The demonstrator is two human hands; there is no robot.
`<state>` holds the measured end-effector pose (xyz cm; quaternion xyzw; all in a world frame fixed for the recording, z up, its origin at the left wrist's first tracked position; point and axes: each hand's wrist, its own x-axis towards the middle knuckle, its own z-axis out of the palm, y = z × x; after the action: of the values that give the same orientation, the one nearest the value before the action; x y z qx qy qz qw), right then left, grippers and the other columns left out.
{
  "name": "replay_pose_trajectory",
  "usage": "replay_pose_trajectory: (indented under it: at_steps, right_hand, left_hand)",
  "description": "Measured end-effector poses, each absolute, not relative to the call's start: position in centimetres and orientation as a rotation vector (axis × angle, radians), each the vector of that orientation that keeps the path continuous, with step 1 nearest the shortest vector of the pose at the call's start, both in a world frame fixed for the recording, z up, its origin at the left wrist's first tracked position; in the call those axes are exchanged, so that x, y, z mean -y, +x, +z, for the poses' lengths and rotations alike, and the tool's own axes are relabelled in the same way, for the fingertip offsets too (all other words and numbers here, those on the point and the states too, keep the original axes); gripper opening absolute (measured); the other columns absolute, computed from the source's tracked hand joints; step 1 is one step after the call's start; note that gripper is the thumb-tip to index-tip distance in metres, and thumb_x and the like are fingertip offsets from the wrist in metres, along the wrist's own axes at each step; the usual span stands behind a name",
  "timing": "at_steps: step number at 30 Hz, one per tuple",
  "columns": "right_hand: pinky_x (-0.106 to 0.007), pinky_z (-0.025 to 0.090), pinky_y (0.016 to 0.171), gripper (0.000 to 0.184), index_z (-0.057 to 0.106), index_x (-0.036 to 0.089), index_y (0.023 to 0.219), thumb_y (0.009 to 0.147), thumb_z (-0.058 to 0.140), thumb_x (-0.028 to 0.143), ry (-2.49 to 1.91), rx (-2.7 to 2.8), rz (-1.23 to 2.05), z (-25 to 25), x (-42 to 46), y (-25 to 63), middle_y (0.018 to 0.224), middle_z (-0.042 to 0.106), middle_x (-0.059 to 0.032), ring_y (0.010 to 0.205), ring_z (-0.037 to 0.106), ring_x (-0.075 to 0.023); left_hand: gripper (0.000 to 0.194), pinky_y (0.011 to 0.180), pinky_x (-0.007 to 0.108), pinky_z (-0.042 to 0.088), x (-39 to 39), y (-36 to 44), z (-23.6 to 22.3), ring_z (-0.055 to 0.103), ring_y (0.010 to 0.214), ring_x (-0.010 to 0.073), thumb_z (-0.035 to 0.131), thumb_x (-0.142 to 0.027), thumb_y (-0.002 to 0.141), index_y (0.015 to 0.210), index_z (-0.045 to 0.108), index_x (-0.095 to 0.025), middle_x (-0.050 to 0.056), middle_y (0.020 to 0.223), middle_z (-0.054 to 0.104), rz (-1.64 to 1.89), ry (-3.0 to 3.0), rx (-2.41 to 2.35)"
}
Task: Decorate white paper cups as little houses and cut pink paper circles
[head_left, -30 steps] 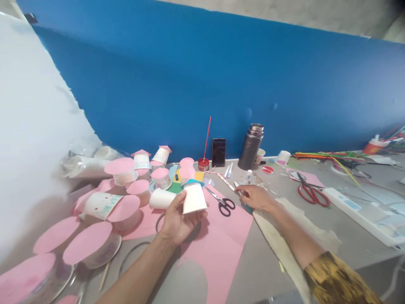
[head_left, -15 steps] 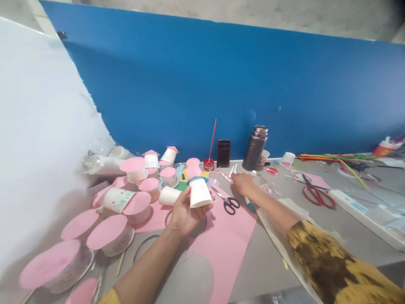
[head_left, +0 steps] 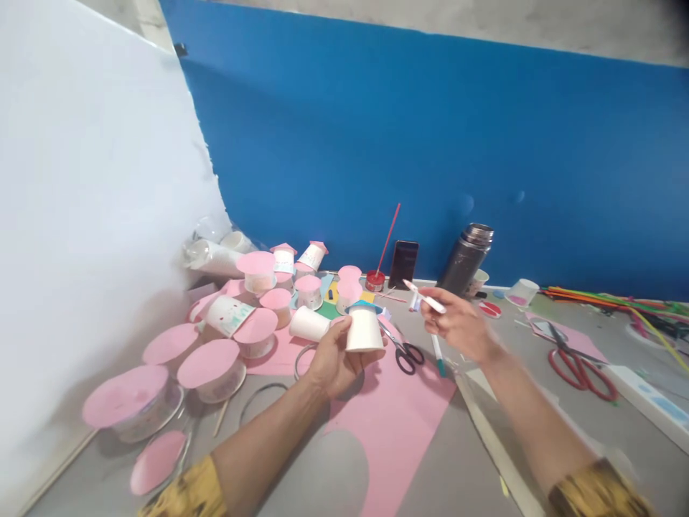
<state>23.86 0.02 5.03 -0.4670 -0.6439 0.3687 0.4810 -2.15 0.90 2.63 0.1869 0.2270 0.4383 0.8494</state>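
Note:
My left hand is wrapped round a white paper cup, which is upside down with a blue paper disc at its narrow end. In my right hand is a white marker pen, pinched between thumb and fingers and raised above the table, its pinkish tip pointing left. Under the cup lies a cut sheet of pink paper. Scissors with black handles rest on that sheet, between my hands. Another white cup lies on its side left of my left hand.
Several paper cups and tubs with pink paper tops crowd the left side. A dark flask, a phone and a red pot with a stick stand by the blue board. Red-handled scissors and a white power strip lie right.
My right hand has lifted a white marker pen from the table and drawn it back. My left hand still holds the cup. The view has turned slightly left.

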Motion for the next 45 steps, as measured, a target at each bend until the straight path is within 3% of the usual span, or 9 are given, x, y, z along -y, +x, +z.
replay_pose_trajectory:
  at_steps: [2, 5, 7, 10, 13, 17, 23, 35, 45]
  right_hand:
    - [-0.030, 0.048, 0.064, 0.045, 0.069, 0.024, 0.118, 0.074, 0.078, 0.029, -0.951, 1.387, 0.982, 4.8, 1.0, 23.2, 0.083, 0.062, -0.0011, 0.072, 0.056, -0.0153]
    - [-0.028, 0.042, 0.057, 0.021, 0.072, 0.023, 0.099, 0.085, 0.077, 0.039, -0.907, 1.268, 0.832, 4.3, 1.9, 22.2, 0.062, 0.051, 0.0042, 0.057, 0.047, -0.0118]
    - [-0.028, 0.040, 0.053, 0.031, 0.074, 0.021, 0.098, 0.090, 0.071, 0.050, -0.887, 1.262, 0.770, 4.3, 2.3, 21.9, 0.058, 0.051, 0.0033, 0.053, 0.046, -0.0122]
    - [-0.028, 0.043, 0.049, 0.041, 0.076, 0.019, 0.100, 0.091, 0.068, 0.058, -0.949, 1.326, 0.738, 4.4, 3.0, 21.5, 0.064, 0.063, -0.0028, 0.054, 0.054, -0.0139]
    - [-0.027, 0.048, 0.048, 0.035, 0.078, 0.019, 0.100, 0.094, 0.067, 0.052, -1.022, 1.445, 0.623, 4.7, 4.1, 20.8, 0.071, 0.072, -0.0057, 0.055, 0.060, -0.0147]
    - [-0.024, 0.049, 0.048, 0.018, 0.077, 0.023, 0.095, 0.093, 0.071, 0.040, -1.074, 1.607, 0.345, 4.9, 5.5, 19.4, 0.068, 0.072, -0.0009, 0.051, 0.059, -0.0128]
    - [-0.025, 0.047, 0.047, 0.013, 0.075, 0.024, 0.093, 0.095, 0.067, 0.034, -1.020, 1.755, 0.157, 5.1, 6.1, 18.5, 0.072, 0.074, -0.0021, 0.047, 0.057, -0.0126]
    - [-0.026, 0.048, 0.053, 0.007, 0.071, 0.024, 0.100, 0.095, 0.067, 0.022, -0.917, 1.849, 0.204, 4.9, 5.9, 18.4, 0.077, 0.073, -0.0018, 0.058, 0.064, -0.0144]
    - [-0.026, 0.049, 0.053, 0.011, 0.071, 0.022, 0.095, 0.098, 0.063, 0.029, -0.930, 1.873, 0.216, 5.4, 5.8, 18.0, 0.076, 0.075, -0.0032, 0.058, 0.065, -0.0146]
  left_hand:
    - [0.036, 0.073, 0.041, 0.063, -0.9, -2.0, 2.3, 0.076, 0.086, 0.0302, 0.056, -0.035, 0.097, 0.119, 0.060, -0.007, 0.016, 0.094, 0.074, 0.941, 0.400, -0.500]
    - [0.026, 0.070, 0.040, 0.063, -1.0, -1.8, 1.8, 0.075, 0.078, 0.0277, 0.060, -0.031, 0.095, 0.111, 0.062, -0.011, 0.011, 0.085, 0.073, 0.990, 0.402, -0.542]
    - [0.023, 0.069, 0.039, 0.062, -1.2, -1.7, 1.6, 0.075, 0.078, 0.0278, 0.060, -0.030, 0.095, 0.108, 0.063, -0.012, 0.011, 0.085, 0.073, 1.008, 0.407, -0.557]
    - [0.027, 0.070, 0.040, 0.062, -1.3, -1.8, 1.3, 0.074, 0.080, 0.0284, 0.059, -0.033, 0.095, 0.108, 0.065, -0.010, 0.015, 0.089, 0.074, 0.990, 0.428, -0.559]
    - [0.028, 0.070, 0.042, 0.062, -1.3, -1.8, 1.1, 0.073, 0.079, 0.0275, 0.060, -0.034, 0.094, 0.107, 0.067, -0.010, 0.015, 0.090, 0.074, 0.965, 0.459, -0.532]
    - [0.028, 0.066, 0.039, 0.062, -1.0, -1.5, 0.9, 0.072, 0.077, 0.0269, 0.062, -0.035, 0.094, 0.101, 0.069, -0.009, 0.014, 0.086, 0.073, 0.920, 0.486, -0.502]
    - [0.021, 0.061, 0.038, 0.064, -0.9, -1.2, 0.8, 0.068, 0.070, 0.0217, 0.061, -0.029, 0.095, 0.095, 0.068, -0.009, 0.010, 0.078, 0.069, 0.980, 0.460, -0.567]
    - [0.021, 0.058, 0.034, 0.062, -1.0, -1.0, 0.4, 0.067, 0.071, 0.0205, 0.066, -0.030, 0.091, 0.095, 0.068, -0.010, 0.009, 0.082, 0.067, 1.003, 0.499, -0.602]
    - [0.023, 0.060, 0.033, 0.060, -1.0, -1.1, 0.4, 0.066, 0.069, 0.0204, 0.068, -0.033, 0.089, 0.096, 0.068, -0.011, 0.008, 0.077, 0.065, 0.990, 0.555, -0.599]
